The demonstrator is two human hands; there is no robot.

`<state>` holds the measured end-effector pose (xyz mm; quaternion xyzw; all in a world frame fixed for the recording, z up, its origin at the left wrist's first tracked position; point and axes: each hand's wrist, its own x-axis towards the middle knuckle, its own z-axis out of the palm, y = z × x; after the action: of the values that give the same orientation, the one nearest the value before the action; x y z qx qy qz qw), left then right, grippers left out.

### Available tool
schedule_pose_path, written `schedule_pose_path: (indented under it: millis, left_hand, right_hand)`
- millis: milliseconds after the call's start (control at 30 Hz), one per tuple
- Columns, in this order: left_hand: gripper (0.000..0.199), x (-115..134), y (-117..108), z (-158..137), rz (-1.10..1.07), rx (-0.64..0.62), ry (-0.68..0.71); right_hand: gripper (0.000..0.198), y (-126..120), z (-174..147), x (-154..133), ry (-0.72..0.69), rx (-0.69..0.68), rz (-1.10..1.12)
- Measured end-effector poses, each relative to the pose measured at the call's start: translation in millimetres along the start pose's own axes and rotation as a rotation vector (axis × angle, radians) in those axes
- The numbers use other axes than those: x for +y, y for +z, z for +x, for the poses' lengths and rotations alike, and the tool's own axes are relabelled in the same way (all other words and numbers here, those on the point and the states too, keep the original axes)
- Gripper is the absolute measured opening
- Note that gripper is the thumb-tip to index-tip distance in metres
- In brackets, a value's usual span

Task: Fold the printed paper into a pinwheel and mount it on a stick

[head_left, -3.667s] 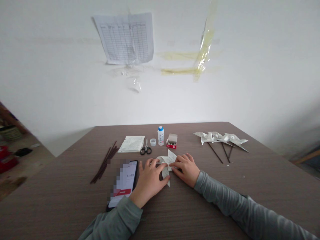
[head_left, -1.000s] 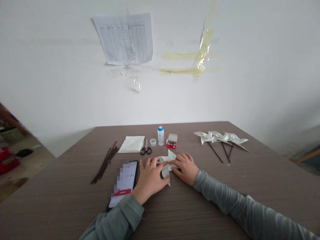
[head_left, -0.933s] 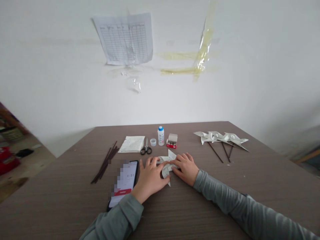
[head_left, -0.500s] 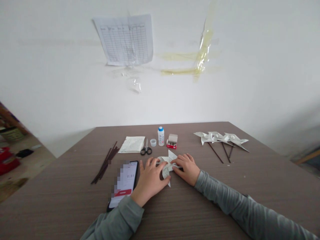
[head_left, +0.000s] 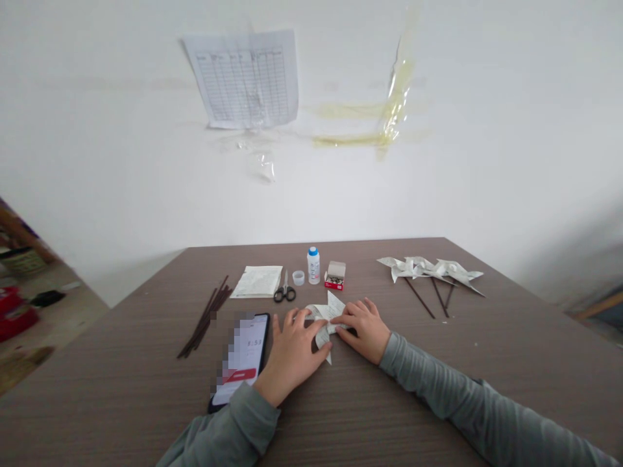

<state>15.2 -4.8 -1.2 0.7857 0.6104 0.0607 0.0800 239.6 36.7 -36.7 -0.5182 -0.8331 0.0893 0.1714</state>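
A paper pinwheel [head_left: 335, 302] of printed paper lies on the table between my hands, its curled blades partly hidden by my fingers. My left hand [head_left: 293, 347] holds its left side, thumb at the lower blade and fingers bent over the upper left. From the other side, my right hand [head_left: 366, 331] presses its fingertips on the pinwheel near the centre. Just beyond are black-handled scissors [head_left: 285, 293], a small clear cup [head_left: 298, 278], a white bottle with a blue cap [head_left: 314, 269] and an open red box [head_left: 335, 279] with small items inside.
Several dark sticks [head_left: 204, 322] lie at the left, near a stack of paper [head_left: 257, 281]. A phone [head_left: 241, 363] rests beside my left forearm. Several finished-looking pinwheels on sticks [head_left: 428, 267] lie at the right. Behind the table [head_left: 487, 350] stands a white wall [head_left: 341, 201].
My right fingertips have shifted slightly on the pinwheel, nearer its centre. My left hand stays almost still.
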Motion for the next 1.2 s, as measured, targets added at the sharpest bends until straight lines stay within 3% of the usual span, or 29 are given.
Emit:
schedule_pose_path:
  millis: [200,533,867,1033,1200]
  left_hand:
    - [0.056,-9,6,0,-0.047,0.050,0.022]
    - [0.073,-8,-2,-3,-0.022,-0.014,-0.001]
    - [0.081,-17,4,-1,-0.058,-0.005,0.035]
    - [0.077,-22,13,2,-0.018,0.059,0.011]
    - [0.076,-28,27,6,0.001,0.151,0.002]
  right_hand:
    - [0.035,0,-1,5,-0.027,0.052,0.050]
    - [0.044,0,3,29,-0.039,0.084,0.194]
    - [0.061,16,6,43,-0.039,0.071,0.064]
    - [0.055,18,6,50,-0.039,0.098,0.002]
    - [0.036,3,5,48,-0.071,0.026,-0.081]
